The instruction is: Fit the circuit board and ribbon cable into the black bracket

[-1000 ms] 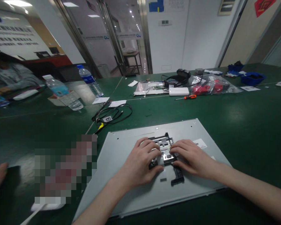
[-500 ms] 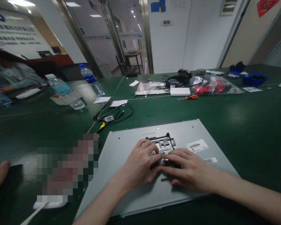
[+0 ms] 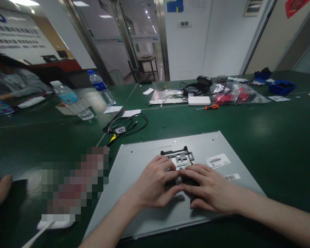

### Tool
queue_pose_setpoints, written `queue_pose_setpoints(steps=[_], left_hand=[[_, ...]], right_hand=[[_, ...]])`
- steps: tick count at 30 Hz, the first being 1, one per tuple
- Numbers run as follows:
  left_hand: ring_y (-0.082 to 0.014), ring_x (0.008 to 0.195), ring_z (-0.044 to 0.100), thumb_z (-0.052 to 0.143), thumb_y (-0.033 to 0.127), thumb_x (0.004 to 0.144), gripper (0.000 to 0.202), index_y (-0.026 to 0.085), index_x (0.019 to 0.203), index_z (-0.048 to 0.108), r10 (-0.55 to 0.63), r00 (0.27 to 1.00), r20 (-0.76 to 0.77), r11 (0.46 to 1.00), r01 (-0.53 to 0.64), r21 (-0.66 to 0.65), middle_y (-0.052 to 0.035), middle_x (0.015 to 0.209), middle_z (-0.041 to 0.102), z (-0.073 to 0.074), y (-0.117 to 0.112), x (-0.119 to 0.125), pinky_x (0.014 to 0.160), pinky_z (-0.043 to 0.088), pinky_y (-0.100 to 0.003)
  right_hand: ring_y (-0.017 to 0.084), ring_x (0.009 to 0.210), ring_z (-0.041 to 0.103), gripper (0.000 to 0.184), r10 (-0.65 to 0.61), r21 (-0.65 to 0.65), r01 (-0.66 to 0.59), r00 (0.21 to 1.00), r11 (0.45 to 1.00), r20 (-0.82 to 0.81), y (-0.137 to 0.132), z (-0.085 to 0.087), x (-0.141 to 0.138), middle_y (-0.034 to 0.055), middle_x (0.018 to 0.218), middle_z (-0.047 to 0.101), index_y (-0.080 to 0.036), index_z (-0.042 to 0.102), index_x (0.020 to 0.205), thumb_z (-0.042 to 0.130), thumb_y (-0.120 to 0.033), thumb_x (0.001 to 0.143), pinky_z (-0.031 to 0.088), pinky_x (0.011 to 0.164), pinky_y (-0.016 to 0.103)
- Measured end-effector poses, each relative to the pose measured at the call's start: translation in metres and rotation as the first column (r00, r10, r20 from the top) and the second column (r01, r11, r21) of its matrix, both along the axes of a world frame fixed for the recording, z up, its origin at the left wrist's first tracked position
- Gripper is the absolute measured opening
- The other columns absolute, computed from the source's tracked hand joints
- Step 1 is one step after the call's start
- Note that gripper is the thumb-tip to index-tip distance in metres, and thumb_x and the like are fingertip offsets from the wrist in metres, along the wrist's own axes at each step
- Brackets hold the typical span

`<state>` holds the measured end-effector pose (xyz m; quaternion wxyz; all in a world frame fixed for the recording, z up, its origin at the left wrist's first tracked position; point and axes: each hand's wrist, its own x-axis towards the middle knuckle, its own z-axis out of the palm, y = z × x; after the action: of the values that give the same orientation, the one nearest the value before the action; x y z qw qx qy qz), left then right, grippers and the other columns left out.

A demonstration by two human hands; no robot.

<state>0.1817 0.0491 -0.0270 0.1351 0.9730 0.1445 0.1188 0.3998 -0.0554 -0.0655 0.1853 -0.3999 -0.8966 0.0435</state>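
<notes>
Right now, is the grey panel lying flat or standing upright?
Flat: the grey panel lies on the green table, its broad labelled face turned upward.

Past the green worktop (image 3: 260,127) I'm looking at a white wall (image 3: 224,44) with a switch panel (image 3: 184,24) and a blue sheet (image 3: 172,6) fixed to it. To its left, steel-framed glass doors (image 3: 111,60) let me see a small table or stool (image 3: 146,59) beyond. Farther left I have a lettered sign wall (image 3: 12,32), a reddish desk (image 3: 59,64) and a bright ceiling light (image 3: 24,2); a red paper decoration (image 3: 296,7) hangs at upper right.
</notes>
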Motion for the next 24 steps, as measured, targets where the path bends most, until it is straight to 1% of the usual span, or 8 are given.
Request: queue_pose_setpoints(steps=[4,11,15,18,22,24], left_hand=[[-0.0240,0.090,0.059,0.054,0.030,0.090,0.019,0.025,0.097,0.070,0.019,1.000,0.011,1.000,-0.019,-0.009,-0.0047,0.090,0.067,-0.003,0.003,-0.001,0.087,0.044,-0.046],[-0.0235,0.097,0.058,0.059,0.027,0.089,0.014,0.025,0.098,0.070,0.025,0.999,0.032,1.000,-0.025,0.014,-0.0020,0.098,0.070,-0.008,0.005,0.000,0.094,0.043,-0.047],[-0.0230,0.095,0.059,0.059,0.027,0.090,0.013,0.024,0.097,0.070,0.020,0.999,0.037,0.999,-0.021,0.034,-0.0015,0.094,0.070,-0.012,0.005,-0.001,0.094,0.042,-0.047],[-0.0231,0.094,0.060,0.057,0.027,0.092,0.015,0.024,0.099,0.069,0.007,1.000,0.016,0.999,-0.007,0.043,-0.0024,0.096,0.070,-0.014,0.006,-0.001,0.093,0.041,-0.047],[-0.0216,0.093,0.061,0.054,0.021,0.093,0.017,0.024,0.098,0.070,-0.003,1.000,0.017,0.999,0.002,0.033,-0.0013,0.098,0.072,-0.015,0.007,0.000,0.091,0.041,-0.045],[-0.0214,0.092,0.062,0.054,0.020,0.092,0.017,0.024,0.097,0.070,0.020,0.999,0.036,0.999,-0.021,0.025,-0.0009,0.095,0.072,-0.014,0.005,0.002,0.090,0.041,-0.044]], right_hand=[[0.029,0.136,0.040,0.045,0.001,-0.008,-0.001,1.000,1.000,0.007,0.000,0.001,0.000,0.0138,0.149,0.044,-0.021,0.054,0.136,0.054,-0.045,0.098,0.037,0.112,0.048],[0.028,0.136,0.038,0.039,0.006,-0.033,-0.006,1.000,0.999,0.002,0.000,0.004,-0.001,0.0133,0.149,0.042,-0.022,0.059,0.130,0.051,-0.045,0.100,0.036,0.112,0.048],[0.028,0.136,0.038,0.038,0.017,-0.042,-0.017,1.000,0.999,-0.014,0.000,0.004,-0.001,0.0131,0.149,0.042,-0.022,0.060,0.128,0.050,-0.045,0.100,0.036,0.111,0.048],[0.027,0.136,0.038,0.037,0.019,-0.036,-0.020,1.000,0.999,-0.013,-0.002,0.004,-0.001,0.0118,0.150,0.041,-0.023,0.061,0.127,0.048,-0.046,0.101,0.035,0.112,0.046],[0.027,0.135,0.039,0.037,0.046,-0.038,-0.045,0.999,0.998,0.018,-0.004,0.005,-0.004,0.0116,0.150,0.042,-0.023,0.061,0.127,0.045,-0.046,0.102,0.034,0.112,0.045],[0.028,0.135,0.038,0.040,0.069,-0.042,-0.068,0.997,0.997,0.032,-0.006,0.005,-0.006,0.0123,0.149,0.043,-0.022,0.059,0.128,0.043,-0.048,0.102,0.033,0.112,0.045]])
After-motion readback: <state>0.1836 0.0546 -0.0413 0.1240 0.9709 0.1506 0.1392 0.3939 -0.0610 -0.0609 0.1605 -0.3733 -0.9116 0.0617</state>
